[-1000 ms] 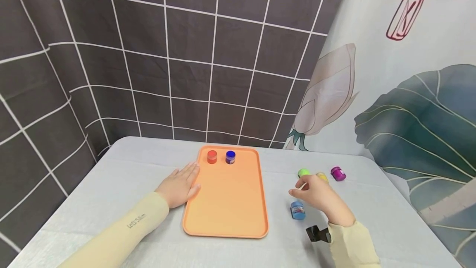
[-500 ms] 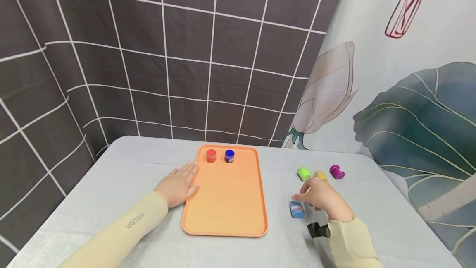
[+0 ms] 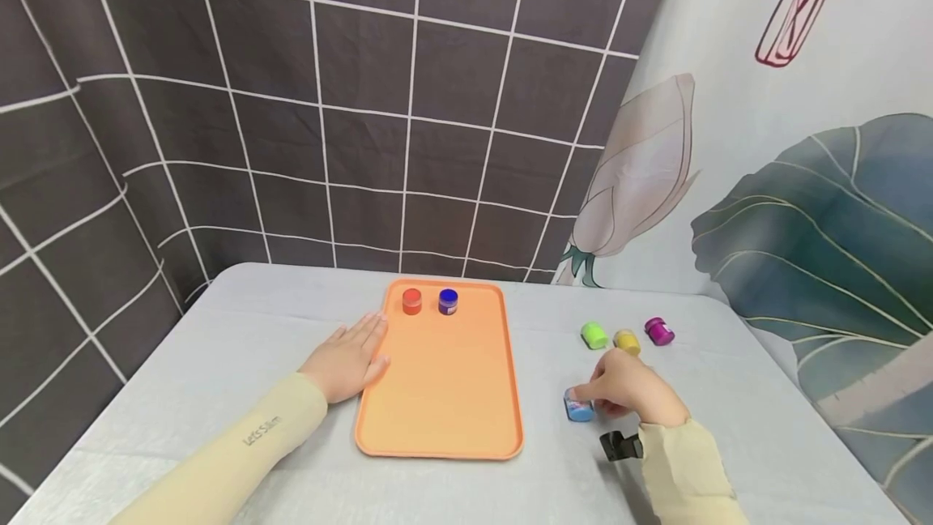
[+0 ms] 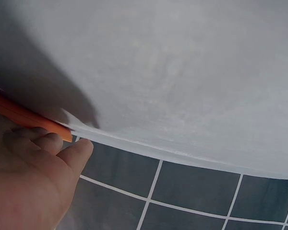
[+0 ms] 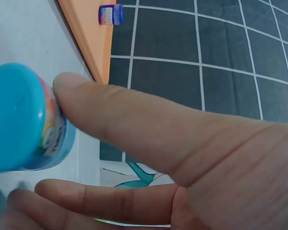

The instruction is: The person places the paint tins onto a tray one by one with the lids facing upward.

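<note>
- Right hand (image 3: 630, 395) come down over the last second from beside the yellow jar (image 3: 626, 340) onto the light blue jar (image 3: 579, 407); pick-up likely just starting.
- Thumb (image 5: 110, 115) and fingers now pinched on that jar, lying on its side on the grey table (image 3: 240, 330), right of the orange tray (image 3: 445, 395).
- Left hand (image 3: 348, 359) unchanged: flat, fingers straight and together, against tray's left edge.
- Farther off: green jar (image 3: 594, 335), purple jar (image 3: 659, 330); red jar (image 3: 411, 300), dark blue jar (image 3: 448, 300) at tray's far end.
</note>
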`<state>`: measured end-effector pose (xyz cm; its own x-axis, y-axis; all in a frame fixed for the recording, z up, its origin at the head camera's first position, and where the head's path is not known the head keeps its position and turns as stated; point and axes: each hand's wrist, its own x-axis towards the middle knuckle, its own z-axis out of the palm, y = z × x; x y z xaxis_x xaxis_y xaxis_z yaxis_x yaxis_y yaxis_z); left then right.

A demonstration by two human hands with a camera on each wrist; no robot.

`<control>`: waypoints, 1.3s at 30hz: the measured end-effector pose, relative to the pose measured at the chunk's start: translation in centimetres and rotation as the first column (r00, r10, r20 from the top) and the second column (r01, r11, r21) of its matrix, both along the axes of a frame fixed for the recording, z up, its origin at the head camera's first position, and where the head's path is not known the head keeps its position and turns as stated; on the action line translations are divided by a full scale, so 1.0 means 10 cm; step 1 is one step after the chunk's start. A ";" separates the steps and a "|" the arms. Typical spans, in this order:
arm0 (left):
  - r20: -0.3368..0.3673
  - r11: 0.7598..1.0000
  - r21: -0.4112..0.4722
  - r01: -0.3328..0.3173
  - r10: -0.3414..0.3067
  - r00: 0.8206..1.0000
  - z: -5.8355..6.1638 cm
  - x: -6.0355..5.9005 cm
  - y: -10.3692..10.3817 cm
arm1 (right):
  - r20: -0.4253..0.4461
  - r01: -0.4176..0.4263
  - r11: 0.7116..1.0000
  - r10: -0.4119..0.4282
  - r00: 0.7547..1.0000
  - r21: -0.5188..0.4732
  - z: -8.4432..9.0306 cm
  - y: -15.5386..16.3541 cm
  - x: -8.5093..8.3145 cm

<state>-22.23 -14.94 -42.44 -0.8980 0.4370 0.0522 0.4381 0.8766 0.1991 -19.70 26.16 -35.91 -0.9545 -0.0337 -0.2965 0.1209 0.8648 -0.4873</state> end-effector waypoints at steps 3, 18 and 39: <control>-0.003 1.000 0.003 0.002 -0.002 1.000 -0.01 -0.01 -0.01 | 0.022 0.005 1.000 -0.004 1.000 -0.022 0.00 -0.02 0.00; -0.001 1.000 0.011 0.005 -0.005 1.000 -0.02 -0.01 0.02 | 0.054 -0.022 0.997 0.026 0.998 -0.072 -0.05 -0.06 -0.02; -0.006 1.000 0.009 0.002 -0.002 1.000 0.04 0.02 0.00 | -0.235 -0.051 0.973 -0.004 0.972 -0.226 -0.12 -0.13 -0.14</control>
